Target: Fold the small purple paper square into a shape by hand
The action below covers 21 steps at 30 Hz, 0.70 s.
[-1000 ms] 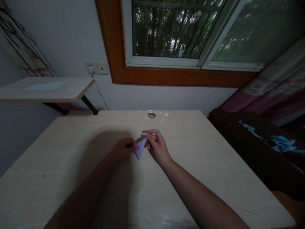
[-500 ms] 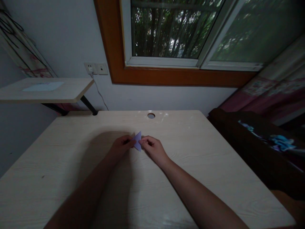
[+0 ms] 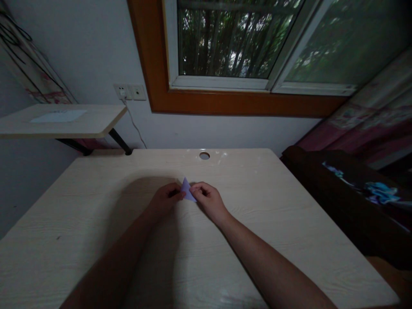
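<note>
A small piece of purple paper (image 3: 187, 189), folded to a triangle, is held between my two hands over the far half of the desk (image 3: 244, 240). Its tip points away from me. My left hand (image 3: 165, 198) pinches the left side between thumb and fingers. On the right side, my right hand (image 3: 207, 196) grips the paper, thumb on top and fingers curled. The fingertips cover part of both edges, so the folds there are hidden.
A raised shelf (image 3: 109, 122) with a white sheet (image 3: 59, 116) on it stands at the back left. Behind the desk are a wall socket (image 3: 122, 92) with a cord and a window. A round cable hole (image 3: 204, 156) sits near the back edge. Dark furniture (image 3: 309, 171) borders the right side.
The purple paper has turned between my fingers; its lower corner now points to the right, under my right hand. Both hands have stayed in almost the same place.
</note>
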Motion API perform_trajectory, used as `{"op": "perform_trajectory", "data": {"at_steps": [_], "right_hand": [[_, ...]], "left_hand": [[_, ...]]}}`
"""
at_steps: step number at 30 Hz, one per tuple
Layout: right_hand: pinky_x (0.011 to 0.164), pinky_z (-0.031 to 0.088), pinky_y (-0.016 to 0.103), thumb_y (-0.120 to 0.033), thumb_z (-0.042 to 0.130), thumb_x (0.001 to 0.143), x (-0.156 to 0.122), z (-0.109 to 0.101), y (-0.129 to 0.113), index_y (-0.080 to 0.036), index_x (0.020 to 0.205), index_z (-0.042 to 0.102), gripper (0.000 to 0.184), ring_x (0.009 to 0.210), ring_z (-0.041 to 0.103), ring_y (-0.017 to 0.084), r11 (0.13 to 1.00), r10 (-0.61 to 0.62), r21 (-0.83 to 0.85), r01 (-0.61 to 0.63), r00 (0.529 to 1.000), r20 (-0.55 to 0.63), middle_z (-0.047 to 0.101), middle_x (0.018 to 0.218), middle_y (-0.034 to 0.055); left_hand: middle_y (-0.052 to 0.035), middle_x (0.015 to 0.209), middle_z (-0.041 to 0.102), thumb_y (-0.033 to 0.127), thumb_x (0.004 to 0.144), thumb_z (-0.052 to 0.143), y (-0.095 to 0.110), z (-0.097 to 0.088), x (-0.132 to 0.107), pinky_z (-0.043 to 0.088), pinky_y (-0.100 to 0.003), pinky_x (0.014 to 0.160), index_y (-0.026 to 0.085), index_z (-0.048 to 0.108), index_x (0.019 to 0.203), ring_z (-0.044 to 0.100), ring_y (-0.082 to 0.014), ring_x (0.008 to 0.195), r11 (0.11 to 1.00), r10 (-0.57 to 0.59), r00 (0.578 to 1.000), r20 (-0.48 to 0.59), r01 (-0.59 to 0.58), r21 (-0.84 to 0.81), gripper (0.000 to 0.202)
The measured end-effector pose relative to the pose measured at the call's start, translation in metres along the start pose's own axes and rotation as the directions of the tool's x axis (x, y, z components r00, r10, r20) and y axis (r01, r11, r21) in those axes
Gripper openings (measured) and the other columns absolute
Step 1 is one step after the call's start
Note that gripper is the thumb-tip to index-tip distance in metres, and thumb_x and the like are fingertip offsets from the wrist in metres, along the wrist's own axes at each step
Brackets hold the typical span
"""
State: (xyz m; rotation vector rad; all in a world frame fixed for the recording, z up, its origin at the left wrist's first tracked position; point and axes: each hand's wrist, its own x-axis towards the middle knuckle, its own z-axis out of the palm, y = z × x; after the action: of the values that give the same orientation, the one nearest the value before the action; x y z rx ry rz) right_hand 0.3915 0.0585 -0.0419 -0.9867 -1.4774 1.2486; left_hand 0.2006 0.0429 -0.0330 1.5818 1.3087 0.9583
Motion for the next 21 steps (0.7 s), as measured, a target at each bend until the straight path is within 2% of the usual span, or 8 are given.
{"op": "perform_trajectory", "data": {"at_steps": [5, 10, 15, 21], "right_hand": [[0.054, 0.033, 0.025, -0.035, 0.065, 0.083, -0.0012, 0.0012, 0.0031, -0.022, 0.082, 0.072, 0.015, 0.055, 0.044, 0.012, 0.991, -0.041, -0.127, 0.051, 0.995, 0.086, 0.056, 0.062, -0.0024], [0.054, 0.033, 0.024, -0.031, 0.062, 0.084, -0.0015, 0.0014, 0.0068, -0.022, 0.083, 0.072, 0.013, 0.055, 0.044, 0.011, 0.975, -0.081, -0.193, 0.109, 0.986, 0.148, 0.059, 0.066, -0.0020], [0.053, 0.034, 0.023, -0.030, 0.062, 0.083, -0.0012, 0.0019, 0.0068, -0.022, 0.083, 0.072, 0.013, 0.055, 0.045, 0.011, 0.969, -0.092, -0.217, 0.121, 0.986, 0.140, 0.060, 0.066, -0.0016], [0.054, 0.034, 0.022, -0.025, 0.062, 0.082, -0.0005, 0.0024, 0.0050, -0.019, 0.084, 0.073, 0.012, 0.056, 0.044, 0.010, 0.967, -0.073, -0.235, 0.097, 0.991, 0.108, 0.060, 0.066, -0.0014]], "left_hand": [[0.0014, 0.070, 0.056, 0.042, 0.079, 0.065, 0.0040, -0.0001, 0.0003, 0.038, -0.023, 0.062, 0.015, 0.062, 0.078, 0.051, -0.0129, 0.066, 0.998, -0.036, 0.998, -0.049, 0.033, -0.050, 0.026], [0.0015, 0.068, 0.057, 0.041, 0.081, 0.064, 0.0042, -0.0011, 0.0005, 0.038, -0.023, 0.063, 0.015, 0.064, 0.077, 0.051, -0.0126, 0.066, 0.999, -0.045, 0.998, -0.038, 0.045, -0.017, 0.026], [0.0011, 0.068, 0.059, 0.038, 0.080, 0.065, 0.0063, -0.0013, 0.0005, 0.039, -0.023, 0.064, 0.015, 0.065, 0.075, 0.051, -0.0126, 0.067, 0.998, -0.056, 0.997, -0.049, 0.055, -0.020, 0.024], [0.0000, 0.070, 0.062, 0.040, 0.076, 0.067, 0.0032, -0.0011, -0.0002, 0.040, -0.024, 0.065, 0.015, 0.066, 0.075, 0.054, -0.0141, 0.068, 0.989, -0.094, 0.992, -0.080, 0.084, -0.120, 0.025]]}}
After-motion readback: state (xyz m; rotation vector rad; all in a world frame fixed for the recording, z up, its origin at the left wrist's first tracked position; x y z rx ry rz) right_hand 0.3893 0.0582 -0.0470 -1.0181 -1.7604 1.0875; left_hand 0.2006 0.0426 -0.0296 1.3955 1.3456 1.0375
